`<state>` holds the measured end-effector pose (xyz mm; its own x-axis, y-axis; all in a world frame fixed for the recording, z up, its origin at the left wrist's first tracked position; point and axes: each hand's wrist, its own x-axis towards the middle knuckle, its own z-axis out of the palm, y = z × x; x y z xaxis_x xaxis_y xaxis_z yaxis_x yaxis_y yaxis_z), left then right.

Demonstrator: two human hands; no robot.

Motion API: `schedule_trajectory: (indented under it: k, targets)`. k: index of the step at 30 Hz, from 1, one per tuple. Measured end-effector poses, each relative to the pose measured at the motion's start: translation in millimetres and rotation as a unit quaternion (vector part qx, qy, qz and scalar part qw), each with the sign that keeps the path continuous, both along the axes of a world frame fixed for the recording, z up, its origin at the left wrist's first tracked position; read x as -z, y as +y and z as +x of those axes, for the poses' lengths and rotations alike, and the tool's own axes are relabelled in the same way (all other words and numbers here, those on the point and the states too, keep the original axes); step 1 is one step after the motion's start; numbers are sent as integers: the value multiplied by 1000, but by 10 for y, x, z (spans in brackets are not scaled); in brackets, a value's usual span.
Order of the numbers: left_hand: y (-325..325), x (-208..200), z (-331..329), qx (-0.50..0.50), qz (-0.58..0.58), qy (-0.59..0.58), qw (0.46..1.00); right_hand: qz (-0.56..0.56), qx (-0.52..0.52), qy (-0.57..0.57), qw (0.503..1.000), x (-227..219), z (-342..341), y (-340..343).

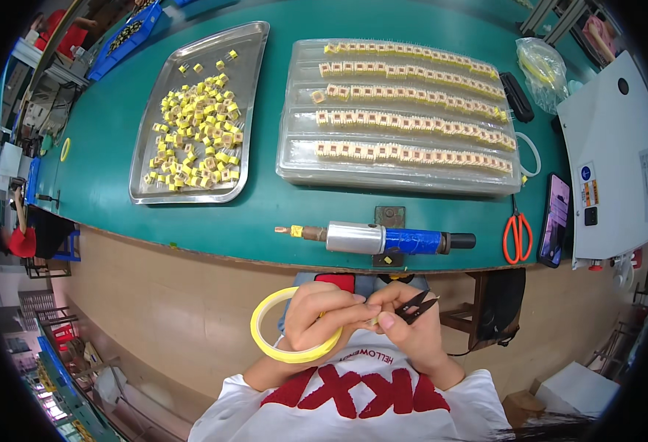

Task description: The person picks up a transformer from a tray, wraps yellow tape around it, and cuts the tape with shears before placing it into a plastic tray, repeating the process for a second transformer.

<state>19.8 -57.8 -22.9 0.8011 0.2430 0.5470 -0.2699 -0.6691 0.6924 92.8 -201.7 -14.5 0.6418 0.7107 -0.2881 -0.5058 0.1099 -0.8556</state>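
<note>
A roll of yellow tape rings my left hand, whose fingers are curled closed. Its fingertips meet those of my right hand in front of my shirt. Between them shows a small pale-yellow piece, mostly hidden. Black snips are held in my right hand, their two pointed blades spread and sticking out to the right. Just beyond my hands, a silver-and-blue cylindrical powered tool lies along the table's near edge. A small yellow-wrapped part sits on its copper-coloured tip.
On the green table, a metal tray carries many loose yellow components. Clear plastic trays hold rows of similar parts. Orange-handled scissors, a phone and a grey-white machine are at the right. Another person sits far left.
</note>
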Motion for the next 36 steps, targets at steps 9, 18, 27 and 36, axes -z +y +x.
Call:
schedule_trajectory:
  k: [9, 18, 27, 36]
  targets:
    - [2, 44, -61, 9, -89, -12, 996, 18, -49, 20, 998, 5, 83, -53]
    - [45, -53, -44, 42, -170, 33, 984, 97, -96, -37, 990, 135, 152, -26]
    - [81, -52, -31, 10, -89, 37, 995, 52, -114, -62, 990, 13, 254, -17]
    - [88, -104, -52, 2, -79, 49, 996, 15, -121, -101, 987, -107, 282, -10]
